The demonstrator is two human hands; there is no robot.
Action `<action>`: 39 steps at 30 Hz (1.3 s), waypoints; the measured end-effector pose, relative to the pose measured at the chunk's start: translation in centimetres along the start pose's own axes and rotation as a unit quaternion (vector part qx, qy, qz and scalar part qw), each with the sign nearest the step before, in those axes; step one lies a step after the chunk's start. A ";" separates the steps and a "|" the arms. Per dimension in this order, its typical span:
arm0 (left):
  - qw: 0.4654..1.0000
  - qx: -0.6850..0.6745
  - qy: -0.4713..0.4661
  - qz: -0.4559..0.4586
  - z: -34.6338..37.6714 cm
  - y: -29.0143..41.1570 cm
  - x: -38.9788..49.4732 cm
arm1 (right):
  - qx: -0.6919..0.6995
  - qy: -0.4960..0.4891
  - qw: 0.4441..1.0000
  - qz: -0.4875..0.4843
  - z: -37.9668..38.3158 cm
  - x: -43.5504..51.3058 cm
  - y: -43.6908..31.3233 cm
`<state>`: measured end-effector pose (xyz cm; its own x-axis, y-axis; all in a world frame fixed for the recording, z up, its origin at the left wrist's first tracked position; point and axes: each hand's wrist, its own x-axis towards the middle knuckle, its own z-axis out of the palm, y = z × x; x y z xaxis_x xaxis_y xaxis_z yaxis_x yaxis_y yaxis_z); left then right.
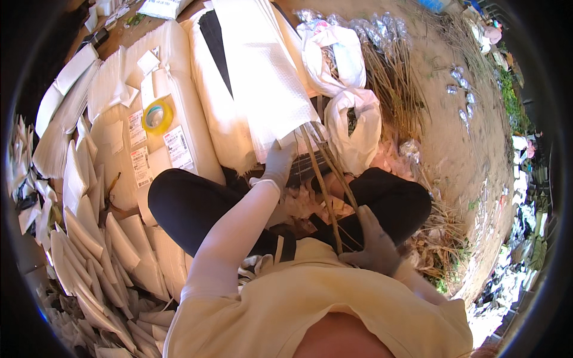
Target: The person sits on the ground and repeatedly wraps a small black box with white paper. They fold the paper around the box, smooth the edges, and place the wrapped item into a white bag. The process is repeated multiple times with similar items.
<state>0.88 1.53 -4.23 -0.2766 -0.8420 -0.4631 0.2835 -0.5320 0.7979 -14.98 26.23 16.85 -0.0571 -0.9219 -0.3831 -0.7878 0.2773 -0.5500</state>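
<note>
My left hand [280, 164], in a pale glove, pinches the near edge of a white bubble-wrap sleeve [280, 85]. The sleeve lies on a stack of similar material in front of me. In my gloved right hand [375, 244] are a few long brown woody stems [323, 183], near my lap. Their far ends reach the sleeve's near opening; how far in they go is hidden. My crossed legs in black trousers [192, 210] lie on both sides, with pinkish scraps [304, 203] between them.
At left, a roll of yellow tape [157, 117] and printed labels [178, 145] rest on stacked sleeves. Folded white packets [85, 264] heap up beside me. Two white sacks [353, 129] stand right of the stack, near bundled stems with foil-like wrapped ends [391, 67] on bare soil [461, 134].
</note>
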 end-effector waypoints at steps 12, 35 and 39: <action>0.943 0.281 -0.174 0.045 1.5 6.2 -3.3 | 0.152 0.144 0.968 -0.140 3.6 21.9 -3.1; 0.983 -0.080 0.085 -0.139 -3.2 5.3 -1.3 | -0.069 0.037 0.948 -0.307 4.6 28.8 -2.3; 0.989 -0.023 0.085 -0.120 -4.7 4.5 -0.1 | -0.065 0.023 0.955 -0.288 5.6 29.9 -3.0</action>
<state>6.45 -1.26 -2.38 -0.1840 -0.6911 -0.6990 0.2707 -0.7192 0.6399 -10.88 -0.67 2.92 0.3840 -0.9233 -0.0092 -0.7662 -0.3131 -0.5612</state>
